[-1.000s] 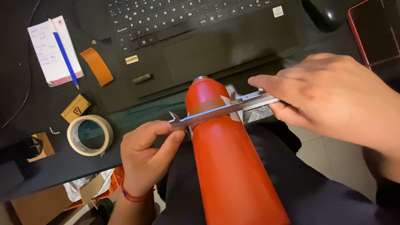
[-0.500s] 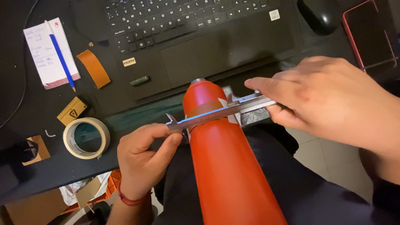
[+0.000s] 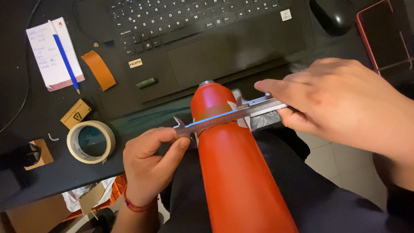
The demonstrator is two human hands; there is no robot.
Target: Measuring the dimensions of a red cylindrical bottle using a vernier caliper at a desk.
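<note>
The left hand (image 3: 148,162) pinches the near end of a metal caliper (image 3: 228,115) with thumb and fingers shut on it. The right hand (image 3: 340,101) grips the far end, fingers closed around the sliding part. The caliper lies across one orange bottle (image 3: 235,172) near its top, one jaw on each side of it. The bottle rests on the person's lap, its cap toward the desk.

On the black desk (image 3: 39,125) sits one open laptop (image 3: 207,39) with a small white sticker at its top right and a small pale label at its lower left. To the left lie one roll of tape (image 3: 90,141), one white notepad (image 3: 54,54) with one blue pen (image 3: 64,56) on it, one orange strip (image 3: 99,70) and one small tan tag (image 3: 76,114) — a square with a black triangle. One black mouse (image 3: 334,15) sits at the top right.
</note>
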